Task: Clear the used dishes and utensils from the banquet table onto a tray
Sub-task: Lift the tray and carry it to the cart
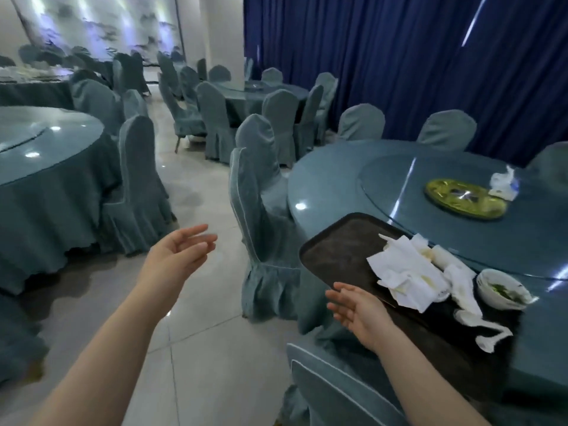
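Head view: a round table [332, 192] bears a dark tray [338, 250] at its near edge.
On the tray lie napkins [408, 272], a bowl [504, 289] and a spoon [488, 333]; left hand [181, 250] and right hand [356, 309] are spread, holding nothing.

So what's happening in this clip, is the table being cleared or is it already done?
A person stands by a round banquet table with both hands open and holding nothing. The right hand is close to the near edge of a dark tray on the table; the left hand hangs over the aisle. The tray carries crumpled napkins, a used bowl and white spoons. A gold dish and a tissue pack remain on the turntable.
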